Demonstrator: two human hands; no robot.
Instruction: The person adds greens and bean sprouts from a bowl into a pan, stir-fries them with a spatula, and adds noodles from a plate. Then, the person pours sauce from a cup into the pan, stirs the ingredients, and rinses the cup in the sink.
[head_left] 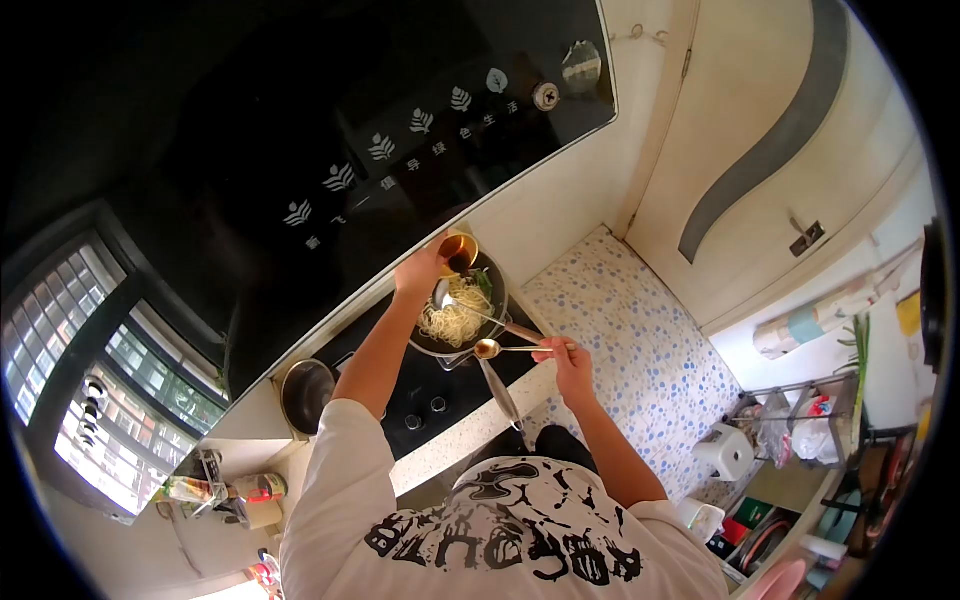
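Observation:
My left hand (420, 268) grips a small bowl (459, 252) of dark sauce, tilted above the far side of the pan. The frying pan (497, 375) sits on the stove with its handle towards me. Pale noodles (450, 323) fill much of it, with some green leaves (483, 283) at the far right side. A metal turner or ladle (442, 292) lies in the noodles, its brown handle over the right rim. Closed round a thin handle, my right hand (570, 368) holds a small spoon (487, 348) with dark sauce in it, near the pan's front rim.
A black range hood (400, 120) slants overhead close beyond my left hand. Another dark pan (308, 396) stands left of the black hob (425, 390). A jar (260, 488) is at the far left. Shelving (800, 400) and a white door (770, 150) are to the right.

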